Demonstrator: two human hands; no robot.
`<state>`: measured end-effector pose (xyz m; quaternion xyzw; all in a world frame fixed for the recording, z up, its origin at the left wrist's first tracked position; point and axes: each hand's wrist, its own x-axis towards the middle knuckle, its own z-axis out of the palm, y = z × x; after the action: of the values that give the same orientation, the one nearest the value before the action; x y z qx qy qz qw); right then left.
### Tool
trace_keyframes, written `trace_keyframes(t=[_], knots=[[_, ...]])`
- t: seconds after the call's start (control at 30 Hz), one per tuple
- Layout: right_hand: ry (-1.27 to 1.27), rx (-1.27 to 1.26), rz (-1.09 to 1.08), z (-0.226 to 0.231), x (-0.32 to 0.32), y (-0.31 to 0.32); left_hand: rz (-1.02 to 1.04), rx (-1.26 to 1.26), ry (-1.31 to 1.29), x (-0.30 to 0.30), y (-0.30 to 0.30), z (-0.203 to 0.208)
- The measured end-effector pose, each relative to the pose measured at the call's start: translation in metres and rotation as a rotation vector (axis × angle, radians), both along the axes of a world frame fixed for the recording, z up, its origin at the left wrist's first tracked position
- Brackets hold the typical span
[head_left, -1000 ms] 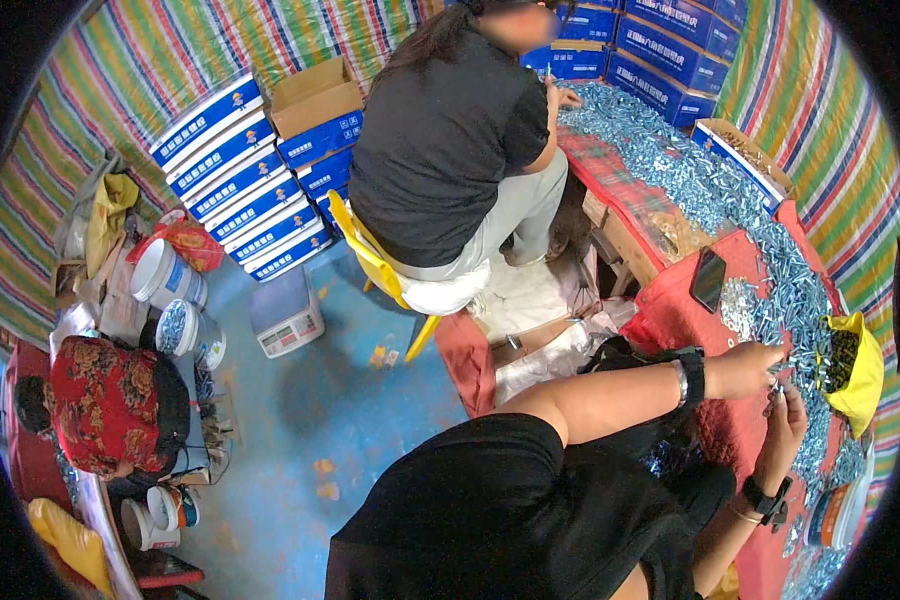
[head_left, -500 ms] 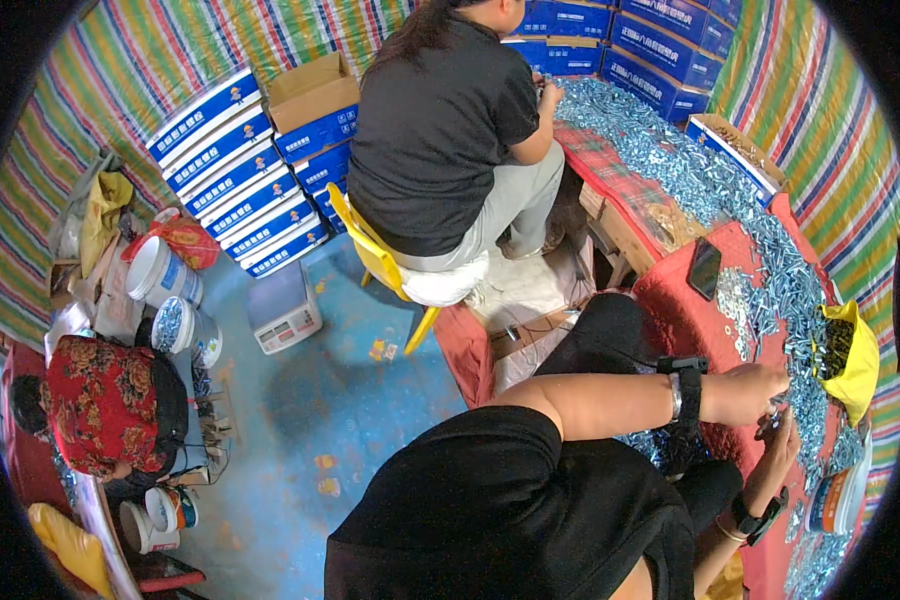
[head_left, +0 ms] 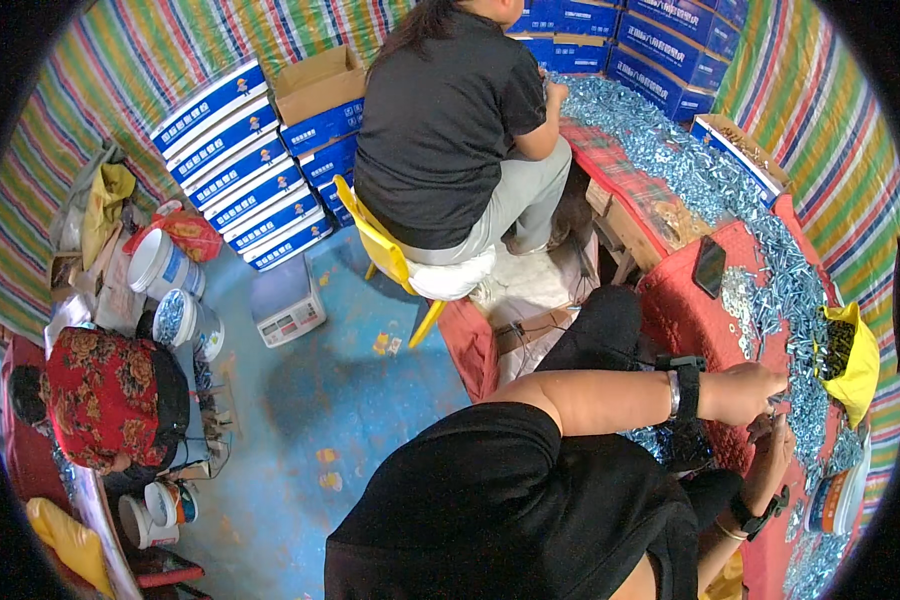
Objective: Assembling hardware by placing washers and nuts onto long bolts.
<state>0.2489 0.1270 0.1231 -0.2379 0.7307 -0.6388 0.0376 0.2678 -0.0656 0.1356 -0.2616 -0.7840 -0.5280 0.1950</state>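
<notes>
My left hand [head_left: 745, 390] reaches over the red-covered table with its fingers pinched together at a small shiny metal part [head_left: 776, 402]. Close beside it, nearly touching, my right hand [head_left: 773, 448] has its fingers curled, and a small dark piece shows at its fingertips; I cannot tell its kind. Just past both hands lies a long heap of bluish metal bolts and sleeves [head_left: 803, 400]. Pale washers [head_left: 738, 300] are spread on the cloth near my left hand.
A phone [head_left: 709, 266] lies on the red cloth. A yellow bag [head_left: 852, 362] and a bucket [head_left: 832, 500] stand along the heap's far edge. One person [head_left: 450, 140] sits on a yellow chair [head_left: 378, 240]; another person [head_left: 105, 400] bends over at left. A scale [head_left: 288, 310] rests on the floor.
My right hand's fingers have curled in more, and its fingertips have shifted slightly toward the left hand. The left hand stays nearly in place. The whole view has shifted a little.
</notes>
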Motion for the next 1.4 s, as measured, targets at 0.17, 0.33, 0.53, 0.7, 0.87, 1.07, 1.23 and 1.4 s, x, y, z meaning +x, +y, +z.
trace_keyframes(t=[0.17,0.33,0.53,0.7,0.87,1.07,1.23,1.4], knots=[[-0.044,0.073,-0.072,0.012,0.010,-0.008,-0.030,0.013,0.007,0.004,0.002,0.004],[0.229,0.073,-0.178,0.021,0.023,-0.022,0.015,0.006,-0.007,0.003,0.004,0.001],[0.095,0.289,0.033,0.011,0.011,0.011,0.052,0.005,-0.012,0.001,0.002,0.005],[0.252,0.117,-0.261,0.033,0.042,-0.040,0.048,0.054,-0.003,0.011,-0.007,0.008],[0.295,0.206,-0.304,0.016,0.030,-0.024,0.012,-0.012,-0.017,0.009,-0.003,0.004],[0.281,0.291,-0.289,0.007,0.023,-0.021,-0.130,0.083,0.099,-0.008,-0.009,-0.015],[0.191,0.133,-0.107,0.022,0.007,-0.029,-0.066,0.026,-0.209,-0.013,-0.023,-0.001],[-0.009,0.068,-0.148,0.007,-0.008,-0.001,-0.168,0.097,-0.358,-0.032,-0.002,-0.019]])
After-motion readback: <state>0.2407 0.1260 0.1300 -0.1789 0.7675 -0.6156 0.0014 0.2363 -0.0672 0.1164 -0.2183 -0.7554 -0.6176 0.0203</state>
